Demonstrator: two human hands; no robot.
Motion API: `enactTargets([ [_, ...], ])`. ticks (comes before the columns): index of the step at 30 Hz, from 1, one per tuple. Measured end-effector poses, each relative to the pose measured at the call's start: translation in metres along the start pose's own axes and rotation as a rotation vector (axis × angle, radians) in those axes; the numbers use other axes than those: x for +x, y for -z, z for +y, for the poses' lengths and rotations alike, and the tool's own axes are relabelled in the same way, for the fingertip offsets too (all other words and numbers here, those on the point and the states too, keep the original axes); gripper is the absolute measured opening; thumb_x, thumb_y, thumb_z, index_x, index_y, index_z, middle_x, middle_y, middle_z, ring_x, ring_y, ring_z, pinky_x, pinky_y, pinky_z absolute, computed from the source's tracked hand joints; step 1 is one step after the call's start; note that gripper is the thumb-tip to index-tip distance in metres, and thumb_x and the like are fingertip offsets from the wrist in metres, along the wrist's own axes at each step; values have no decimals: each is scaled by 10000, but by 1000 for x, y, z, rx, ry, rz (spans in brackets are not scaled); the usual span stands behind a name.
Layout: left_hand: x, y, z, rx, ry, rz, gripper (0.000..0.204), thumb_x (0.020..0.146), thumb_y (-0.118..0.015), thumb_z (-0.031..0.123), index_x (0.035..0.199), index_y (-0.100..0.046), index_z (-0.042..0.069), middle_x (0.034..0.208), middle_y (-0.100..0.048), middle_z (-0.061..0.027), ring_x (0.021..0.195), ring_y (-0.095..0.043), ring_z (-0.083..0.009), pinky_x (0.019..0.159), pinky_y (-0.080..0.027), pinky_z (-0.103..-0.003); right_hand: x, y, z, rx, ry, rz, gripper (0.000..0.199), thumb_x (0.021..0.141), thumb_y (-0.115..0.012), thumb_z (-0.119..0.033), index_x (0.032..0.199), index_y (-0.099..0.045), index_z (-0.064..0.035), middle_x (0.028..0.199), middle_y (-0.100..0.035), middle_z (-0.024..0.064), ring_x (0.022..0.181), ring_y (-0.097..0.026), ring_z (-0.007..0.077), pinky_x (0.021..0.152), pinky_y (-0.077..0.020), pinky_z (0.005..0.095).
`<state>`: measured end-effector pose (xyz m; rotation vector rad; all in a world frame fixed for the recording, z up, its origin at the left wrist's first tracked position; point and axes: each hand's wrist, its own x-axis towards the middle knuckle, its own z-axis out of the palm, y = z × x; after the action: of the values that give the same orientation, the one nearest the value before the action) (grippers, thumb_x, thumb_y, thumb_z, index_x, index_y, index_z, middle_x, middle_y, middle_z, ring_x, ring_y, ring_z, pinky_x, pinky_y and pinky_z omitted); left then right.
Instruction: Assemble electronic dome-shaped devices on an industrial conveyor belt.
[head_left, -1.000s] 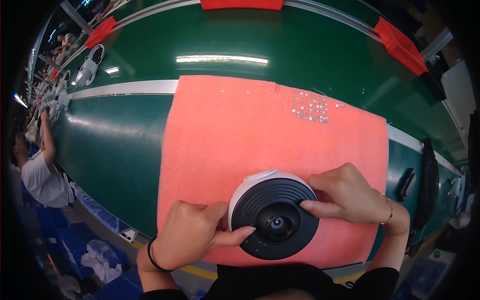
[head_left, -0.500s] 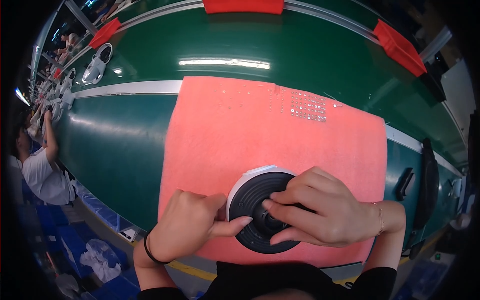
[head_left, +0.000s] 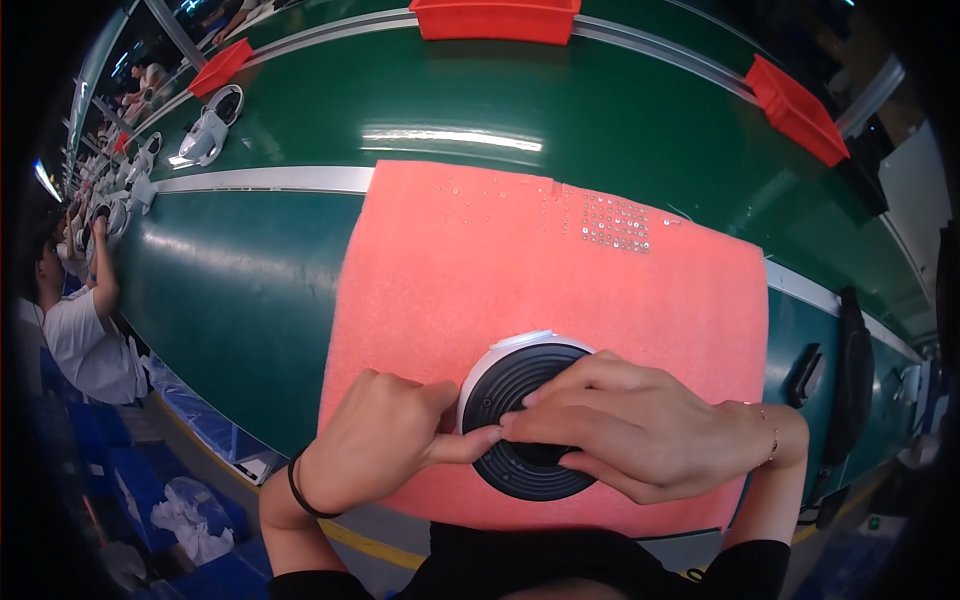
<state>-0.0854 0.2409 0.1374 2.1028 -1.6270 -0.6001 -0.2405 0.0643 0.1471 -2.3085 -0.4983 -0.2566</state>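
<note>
A round housing [head_left: 520,372] with a ridged black face and a white rim lies on the pink foam mat, close to me. My left hand [head_left: 378,438] holds its left side, the thumb reaching over the black face and the other fingers curled at the rim. Across the middle of the face lies my right hand [head_left: 650,432], fingers bent together over the dark centre. One of its fingertips meets or nearly meets my left thumb. Whatever sits under those fingers is hidden.
Small metal screws [head_left: 615,222] stand in rows at the far part of the pink mat [head_left: 450,290]. Red bins [head_left: 495,20] line the far side of the green bench [head_left: 300,130]. White assemblies [head_left: 208,135] stand at the left, near another person [head_left: 85,340]. A dark object [head_left: 806,375] lies right.
My right hand has shifted left and flattened over the centre, its fingertips now by my left thumb. The left hand keeps its hold. The view has tilted slightly.
</note>
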Motion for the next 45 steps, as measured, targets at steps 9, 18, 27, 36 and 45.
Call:
enactTargets([
  [9, 0, 3, -2, 0, -33, -23, 474, 769, -633, 436, 582, -562, 7, 429, -488, -112, 390, -520, -278, 424, -429, -338, -1, -4, -3, -95, -55, 0, 500, 736, -672, -127, 1184, -483, -11, 1105, -558, 121, 962, -541, 287, 825, -429, 367],
  [18, 13, 8, -10, 14, 160, -261, 488, 754, -636, 471, 778, -630, -16, 556, -586, -124, 536, -608, -253, 517, -482, -337, -21, -8, 15, 288, -711, 212, 583, 835, -616, -266, 1282, -335, -16, 1270, -411, 198, 1180, -436, 294, 950, -361, 404],
  [27, 8, -9, 12, -595, -160, 137, 878, 635, -772, 178, 1335, -298, -59, 1050, -582, -181, 939, -616, -230, 808, -511, -322, -10, 4, 0, 625, -660, 208, 742, 699, -749, -179, 1249, -279, -12, 1211, -434, 167, 1182, -408, 229, 1000, -307, 356],
  [36, 9, 3, 27, -430, -277, 313, 871, 622, -782, 213, 1317, -335, -63, 996, -592, -193, 866, -637, -255, 775, -514, -314, -6, 5, 12, 255, -202, 469, 770, 588, -835, -278, 1131, -351, -26, 1027, -572, 196, 955, -596, 291, 816, -469, 369],
  [45, 37, -17, -8, -1197, 412, -282, 616, 867, -525, 462, 1218, -477, -42, 1099, -575, -133, 1042, -538, -175, 905, -416, -298, -5, 22, 17, 93, -861, 30, 377, 908, -458, -273, 1160, -479, 7, 981, -611, 135, 895, -590, 200, 779, -457, 307],
])
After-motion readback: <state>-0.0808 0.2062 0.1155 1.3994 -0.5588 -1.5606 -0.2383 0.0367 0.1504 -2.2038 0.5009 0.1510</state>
